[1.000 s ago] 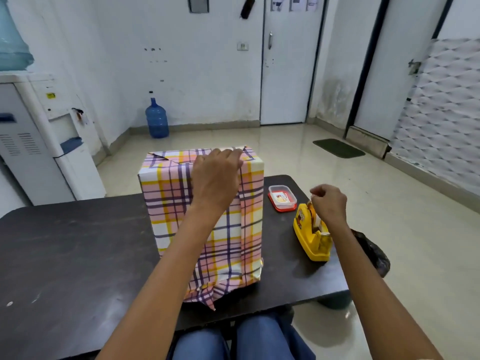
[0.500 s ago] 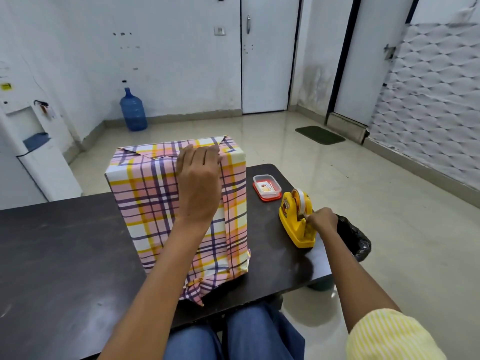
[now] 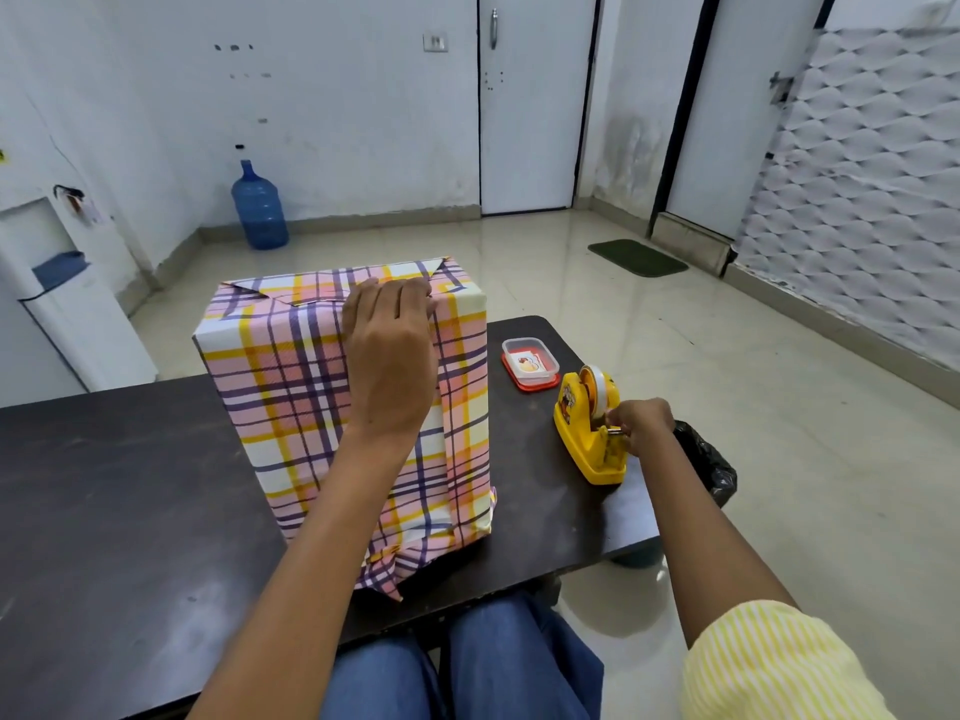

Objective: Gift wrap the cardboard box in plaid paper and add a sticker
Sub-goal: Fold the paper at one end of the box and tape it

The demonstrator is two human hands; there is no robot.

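Plaid-wrapped box [image 3: 291, 407] upright on dark table [image 3: 104, 511], left hand [image 3: 389, 356] pressed flat on its seam, right hand [image 3: 641, 420] pinching tape [image 3: 598, 388] at yellow dispenser [image 3: 584, 444], clear lidded tub [image 3: 525, 386] nearby holding a picture card [image 3: 527, 362].

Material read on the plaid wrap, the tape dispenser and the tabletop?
Plaid wrap: thin paper with a slight sheen; it holds sharp creases and folded flaps.
Tape dispenser: moulded yellow plastic, glossy, with rounded edges. Its tape roll looks like clear film.
Tabletop: dark and smooth, probably laminate over board. It shows soft reflections and scuffs; the core is not visible.
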